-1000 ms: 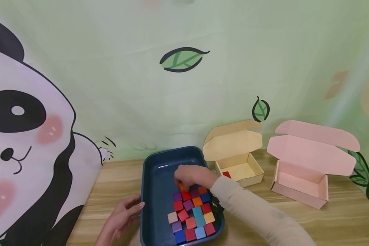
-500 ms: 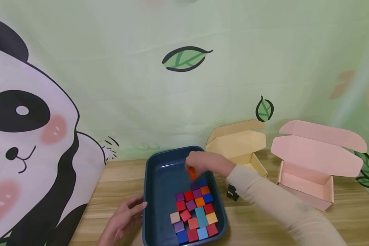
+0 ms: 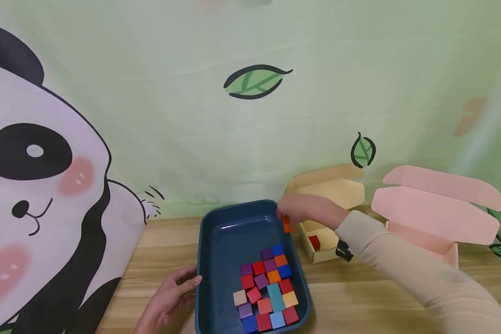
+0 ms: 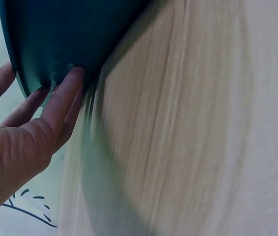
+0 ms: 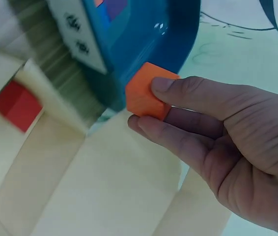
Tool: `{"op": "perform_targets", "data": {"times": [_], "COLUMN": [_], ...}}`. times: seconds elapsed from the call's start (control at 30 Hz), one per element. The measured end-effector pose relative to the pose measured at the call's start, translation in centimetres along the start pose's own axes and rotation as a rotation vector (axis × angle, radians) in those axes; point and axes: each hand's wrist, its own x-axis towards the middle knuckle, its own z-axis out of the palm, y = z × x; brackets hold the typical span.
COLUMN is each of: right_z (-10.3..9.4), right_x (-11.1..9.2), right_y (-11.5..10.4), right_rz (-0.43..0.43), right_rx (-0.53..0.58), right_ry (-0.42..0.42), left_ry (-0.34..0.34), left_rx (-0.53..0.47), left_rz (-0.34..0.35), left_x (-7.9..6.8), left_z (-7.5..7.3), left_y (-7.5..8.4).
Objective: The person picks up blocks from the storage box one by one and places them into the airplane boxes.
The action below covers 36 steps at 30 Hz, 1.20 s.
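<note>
My right hand (image 3: 306,208) pinches an orange cube (image 5: 141,96) between thumb and fingers, over the right rim of the dark blue tray (image 3: 219,264). The cube is raised, close to the open beige cardboard box (image 3: 326,254). One red cube (image 3: 314,242) lies inside that box, at its left. Several coloured cubes (image 3: 262,282) sit packed together in the tray's right and near part. My left hand (image 3: 169,294) rests against the tray's left side, its fairly straight fingers touching the outer wall (image 4: 45,49).
Right of the beige box stands an open pink cardboard box (image 3: 436,213), partly hidden by the right sleeve (image 3: 413,264). All stand on a wood-grain table (image 3: 167,243). A green cloth backdrop (image 3: 171,116) with a panda print rises behind it.
My right hand lifted the orange cube out of the tray and carried it right, towards the beige box. The left hand has stayed at the tray's side. The view shifted slightly.
</note>
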Motion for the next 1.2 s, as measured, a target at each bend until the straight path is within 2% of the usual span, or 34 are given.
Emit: {"op": "perform_targets", "data": {"times": [0.33,0.43,0.67,0.93,1.2], "right_z": [-1.3,-1.5,-1.5,-0.9,0.2], "right_x": [-1.2,-1.3,-1.9,-1.4,-0.9], "right_y": [2.3,2.9,3.8,4.9,5.7], "right_rz": [0.003,0.013,0.071,-0.081,-0.109], "right_rx": [-0.146,-0.180,-0.121,-0.202,-0.252], "right_ry": [-0.034,-0.070,-0.188,-0.267,-0.332], "left_ry": [0.004,0.003,0.000,-0.009,-0.016], "left_rx": [0.004,-0.004,-0.006,-0.013,-0.015], "left_rz": [0.002,0.010,0.013,0.020,0.001], "left_x": [-0.2,-0.2,-0.1,0.1,0.0], "left_z": [-0.1,0.0,0.2,-0.1,-0.2], "left_y": [0.0,-0.1,-0.3,-0.3,-0.3]}}
